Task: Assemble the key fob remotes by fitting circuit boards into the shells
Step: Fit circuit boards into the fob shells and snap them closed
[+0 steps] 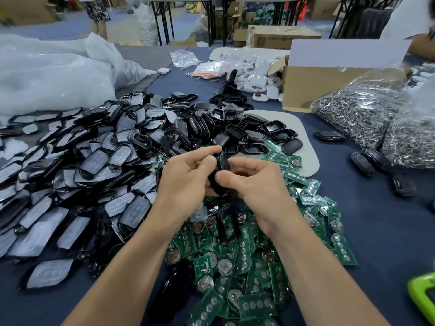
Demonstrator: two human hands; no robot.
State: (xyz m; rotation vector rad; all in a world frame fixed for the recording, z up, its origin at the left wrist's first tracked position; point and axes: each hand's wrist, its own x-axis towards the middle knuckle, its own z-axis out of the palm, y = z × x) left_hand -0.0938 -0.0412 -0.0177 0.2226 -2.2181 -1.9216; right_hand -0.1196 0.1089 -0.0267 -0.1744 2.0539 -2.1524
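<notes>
Head view: left hand and right hand both pinch one black shell upright between their fingertips.

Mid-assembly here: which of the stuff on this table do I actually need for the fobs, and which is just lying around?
For the job:
black shell, gripped by left hand and right hand
green circuit boards
pile of black shells
shell halves with grey pads

Lying about:
bags of key rings
cardboard box
white fobs
plastic sheeting
green device
</notes>
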